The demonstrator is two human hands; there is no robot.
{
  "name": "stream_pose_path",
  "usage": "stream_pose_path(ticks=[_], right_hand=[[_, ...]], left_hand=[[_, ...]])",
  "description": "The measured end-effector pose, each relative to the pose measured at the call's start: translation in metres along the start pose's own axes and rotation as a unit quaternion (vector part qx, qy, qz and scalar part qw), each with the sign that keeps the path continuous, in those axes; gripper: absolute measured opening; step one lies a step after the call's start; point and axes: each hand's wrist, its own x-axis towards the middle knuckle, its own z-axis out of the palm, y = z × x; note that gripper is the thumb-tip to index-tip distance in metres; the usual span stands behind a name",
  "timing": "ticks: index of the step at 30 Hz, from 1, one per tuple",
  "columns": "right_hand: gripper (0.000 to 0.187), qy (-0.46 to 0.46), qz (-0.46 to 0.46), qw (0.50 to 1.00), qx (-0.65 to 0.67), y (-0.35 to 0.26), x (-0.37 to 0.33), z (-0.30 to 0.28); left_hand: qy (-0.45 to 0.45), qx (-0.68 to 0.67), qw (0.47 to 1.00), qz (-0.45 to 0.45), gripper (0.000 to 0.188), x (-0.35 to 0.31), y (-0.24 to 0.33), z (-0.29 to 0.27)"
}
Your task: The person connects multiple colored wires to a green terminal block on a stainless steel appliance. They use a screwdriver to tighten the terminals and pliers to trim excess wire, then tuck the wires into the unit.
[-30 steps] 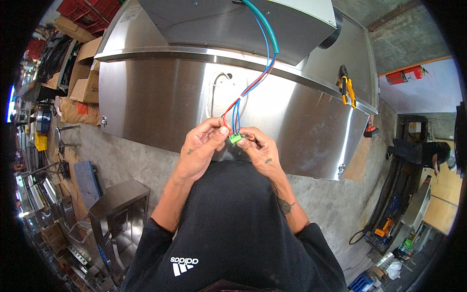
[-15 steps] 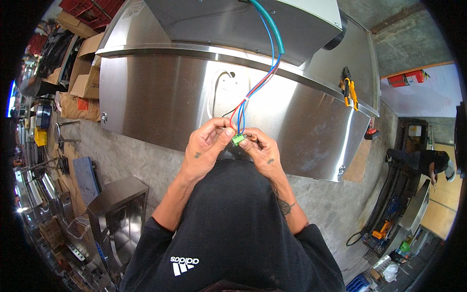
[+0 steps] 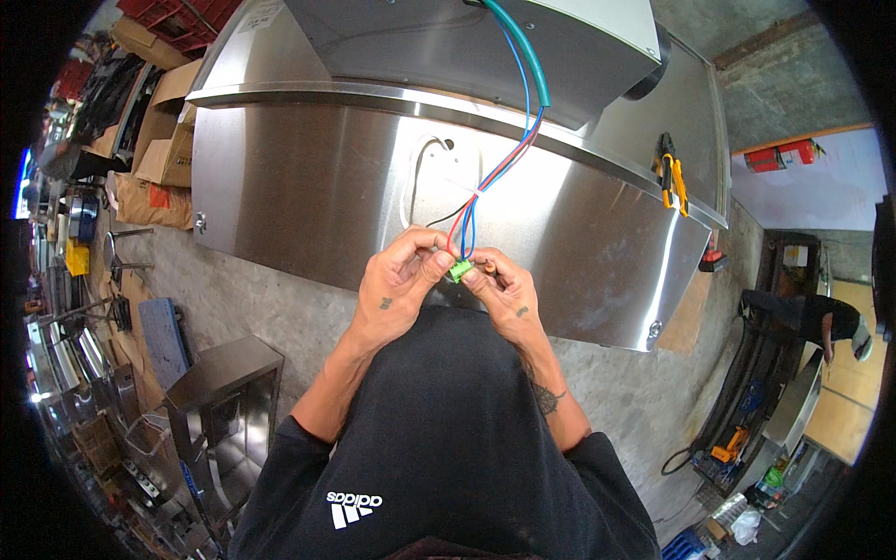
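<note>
A small green terminal block (image 3: 460, 271) sits between my two hands, in front of the steel panel. Red and blue wires (image 3: 468, 233) run down to it from a teal cable (image 3: 519, 47). My left hand (image 3: 397, 285) is closed, thumb and forefinger pinching at the block's left side beside the red wire. From the other side my right hand (image 3: 504, 294) grips the block with its thumb against it. A small orange-brown thing (image 3: 490, 267) shows among the right fingers, too small to name. A black wire (image 3: 443, 218) ends near my left fingertips.
Yellow-and-black pliers (image 3: 671, 177) lie on the steel ledge at right. A grey box-shaped unit (image 3: 448, 56) stands beyond the steel panel (image 3: 289, 187). Cardboard boxes (image 3: 168, 140) are at far left, a steel cabinet (image 3: 224, 383) at lower left. Another person (image 3: 831, 319) bends at far right.
Both hands keep hold of the terminal block, which has shifted very slightly. The wires have moved a little, and the person at far right has changed posture.
</note>
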Motion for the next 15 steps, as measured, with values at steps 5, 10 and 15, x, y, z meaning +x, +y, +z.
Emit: stream_pose_path(ticks=[5,10,15], right_hand=[[0.028,-0.002,0.002,1.0,0.0,-0.0002,-0.0004,0.001],[0.028,-0.009,0.014,1.0,0.024,-0.0041,-0.0027,0.0021],[0.029,-0.004,0.006,1.0,0.023,-0.0018,-0.0023,0.0012]], left_hand=[[0.0,0.008,1.0,0.012,0.017,-0.0003,0.001,-0.0009],[0.007,0.013,1.0,0.017,0.017,-0.0016,-0.0005,-0.0019],[0.006,0.026,0.999,0.021,0.016,-0.0008,-0.0016,-0.001]])
